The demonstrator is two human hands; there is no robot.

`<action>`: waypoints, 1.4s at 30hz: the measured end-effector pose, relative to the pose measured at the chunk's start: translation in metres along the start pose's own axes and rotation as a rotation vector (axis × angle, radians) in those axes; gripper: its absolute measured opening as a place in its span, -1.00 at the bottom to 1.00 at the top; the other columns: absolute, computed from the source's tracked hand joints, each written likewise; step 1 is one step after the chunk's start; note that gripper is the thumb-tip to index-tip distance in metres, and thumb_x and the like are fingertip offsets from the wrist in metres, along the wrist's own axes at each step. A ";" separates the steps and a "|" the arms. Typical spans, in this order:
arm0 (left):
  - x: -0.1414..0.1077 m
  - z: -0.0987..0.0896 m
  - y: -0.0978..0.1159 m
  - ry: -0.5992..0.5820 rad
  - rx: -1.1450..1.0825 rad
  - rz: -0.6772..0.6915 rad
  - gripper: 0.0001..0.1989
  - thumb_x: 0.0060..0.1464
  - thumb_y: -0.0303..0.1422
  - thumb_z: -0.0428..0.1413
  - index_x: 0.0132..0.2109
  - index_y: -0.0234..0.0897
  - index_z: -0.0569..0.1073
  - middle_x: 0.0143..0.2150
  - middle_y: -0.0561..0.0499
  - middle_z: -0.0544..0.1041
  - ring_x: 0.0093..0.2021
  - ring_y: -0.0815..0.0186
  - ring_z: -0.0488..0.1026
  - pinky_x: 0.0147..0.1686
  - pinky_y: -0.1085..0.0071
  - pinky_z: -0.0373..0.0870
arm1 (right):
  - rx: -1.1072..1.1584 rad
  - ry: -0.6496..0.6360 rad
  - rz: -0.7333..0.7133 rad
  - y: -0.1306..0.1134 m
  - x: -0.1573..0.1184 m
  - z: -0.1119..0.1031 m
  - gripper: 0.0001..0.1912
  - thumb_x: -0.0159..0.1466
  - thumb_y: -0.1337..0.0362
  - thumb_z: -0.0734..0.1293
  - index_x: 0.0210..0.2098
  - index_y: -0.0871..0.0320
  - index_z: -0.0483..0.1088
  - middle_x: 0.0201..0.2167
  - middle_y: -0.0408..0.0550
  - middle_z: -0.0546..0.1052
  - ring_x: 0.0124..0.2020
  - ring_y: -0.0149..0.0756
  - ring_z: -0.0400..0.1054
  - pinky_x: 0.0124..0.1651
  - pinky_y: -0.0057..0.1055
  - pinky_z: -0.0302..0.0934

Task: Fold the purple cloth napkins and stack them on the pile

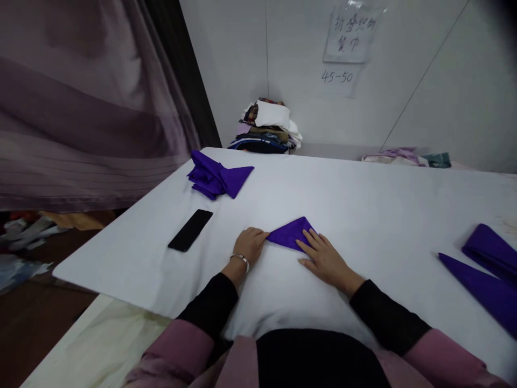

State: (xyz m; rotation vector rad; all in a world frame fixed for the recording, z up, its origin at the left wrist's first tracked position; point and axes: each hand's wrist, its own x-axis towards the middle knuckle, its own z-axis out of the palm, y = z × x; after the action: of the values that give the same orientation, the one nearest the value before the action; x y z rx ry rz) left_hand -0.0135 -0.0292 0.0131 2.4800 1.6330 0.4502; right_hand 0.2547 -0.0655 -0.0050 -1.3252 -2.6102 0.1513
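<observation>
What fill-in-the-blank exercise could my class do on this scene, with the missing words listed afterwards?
The cloth under the right hand is ____ in colour.
Around the wrist of the left hand is a silver ____.
The phone lies nearer to the ____ hand.
After 45, the lower paper shows the number ____.
Missing words: purple; bracelet; left; 50.

left hand [251, 245]: fingers pinched closed, bracelet on wrist | right hand [321, 256]: palm down, fingers spread | both forearms reaching forward, converging
</observation>
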 end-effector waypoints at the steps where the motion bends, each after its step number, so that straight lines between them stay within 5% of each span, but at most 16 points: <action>1: -0.001 -0.001 -0.002 0.021 0.006 -0.025 -0.69 0.12 -0.48 -0.05 -0.11 -0.07 0.50 -0.16 -0.01 0.53 -0.10 0.21 0.38 -0.08 0.25 0.32 | 0.001 0.003 -0.001 0.000 0.000 0.000 -0.42 0.32 -0.02 0.07 0.26 0.05 0.04 0.32 0.06 -0.07 0.31 -0.04 -0.23 0.21 0.01 -0.12; 5: -0.003 -0.006 0.004 0.129 0.011 -0.097 -0.67 0.15 -0.47 -0.12 -0.06 -0.18 0.47 -0.11 -0.06 0.51 -0.06 0.21 0.37 -0.05 0.25 0.33 | 0.002 0.006 0.003 -0.001 0.001 0.000 -0.42 0.32 -0.02 0.07 0.26 0.05 0.03 0.31 0.07 -0.04 0.31 -0.03 -0.23 0.20 0.02 -0.11; 8: 0.002 -0.006 0.026 0.151 -0.060 0.085 -0.67 0.20 -0.34 -0.14 0.05 -0.23 0.37 0.03 -0.06 0.45 0.08 0.25 0.30 0.11 0.26 0.20 | -0.005 0.005 0.011 -0.002 0.001 -0.001 -0.41 0.31 -0.04 0.08 0.25 0.06 0.05 0.30 0.11 -0.02 0.30 -0.01 -0.22 0.20 0.01 -0.11; 11: 0.012 0.001 0.048 0.024 -0.080 0.295 -0.56 0.20 -0.18 -0.11 0.16 -0.26 0.24 0.19 -0.08 0.30 0.23 0.21 0.12 0.23 0.17 -0.01 | -0.012 0.011 0.012 -0.002 0.001 -0.002 -0.41 0.30 -0.04 0.08 0.24 0.09 0.08 0.29 0.14 0.00 0.30 -0.01 -0.20 0.20 0.01 -0.10; 13: 0.020 0.010 0.055 -0.088 -0.042 0.306 -0.43 0.16 -0.07 -0.10 0.22 -0.29 0.15 0.28 -0.11 0.16 0.29 0.16 -0.02 0.25 0.10 -0.10 | -0.014 0.012 0.008 -0.003 0.001 -0.002 -0.42 0.30 -0.03 0.09 0.23 0.09 0.09 0.29 0.14 0.00 0.30 -0.01 -0.20 0.20 0.01 -0.11; 18: 0.028 0.027 0.052 -0.231 0.035 0.214 -0.29 0.12 0.05 -0.15 0.28 -0.30 0.04 0.34 -0.12 -0.02 0.33 0.10 -0.15 0.25 0.06 -0.17 | -0.012 0.006 0.000 -0.003 0.001 -0.004 -0.42 0.31 0.00 0.11 0.25 0.08 0.06 0.30 0.12 -0.01 0.30 -0.03 -0.20 0.21 0.01 -0.12; 29: 0.025 0.031 0.049 -0.195 0.041 0.233 -0.28 0.12 0.07 -0.20 0.29 -0.28 -0.01 0.34 -0.11 -0.01 0.33 0.13 -0.14 0.24 0.08 -0.18 | 0.117 -0.090 0.063 -0.002 0.005 -0.017 -0.35 0.31 -0.05 0.06 0.29 0.14 -0.06 0.30 0.12 -0.05 0.32 -0.11 -0.27 0.25 0.01 -0.20; 35: 0.025 0.032 0.048 -0.179 0.004 0.236 -0.28 0.12 0.06 -0.19 0.29 -0.29 -0.01 0.33 -0.12 0.01 0.32 0.13 -0.11 0.24 0.06 -0.17 | 0.117 0.011 0.074 -0.006 0.032 -0.038 -0.28 0.29 -0.10 0.04 0.30 0.17 -0.11 0.30 0.13 -0.05 0.32 -0.10 -0.31 0.26 0.02 -0.31; 42: 0.026 0.033 0.048 -0.179 -0.014 0.234 -0.28 0.11 0.05 -0.14 0.29 -0.26 -0.02 0.33 -0.13 0.03 0.32 0.10 -0.09 0.23 0.05 -0.17 | 0.101 -0.045 0.093 0.006 0.049 -0.006 -0.22 0.26 -0.15 0.04 0.29 0.26 -0.07 0.29 0.17 -0.03 0.31 -0.07 -0.24 0.26 -0.03 -0.28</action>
State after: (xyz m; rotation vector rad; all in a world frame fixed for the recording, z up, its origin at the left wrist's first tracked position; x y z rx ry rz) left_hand 0.0490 -0.0235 -0.0005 2.6263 1.2776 0.2546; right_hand 0.2327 -0.0225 0.0069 -1.4237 -2.5412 0.3276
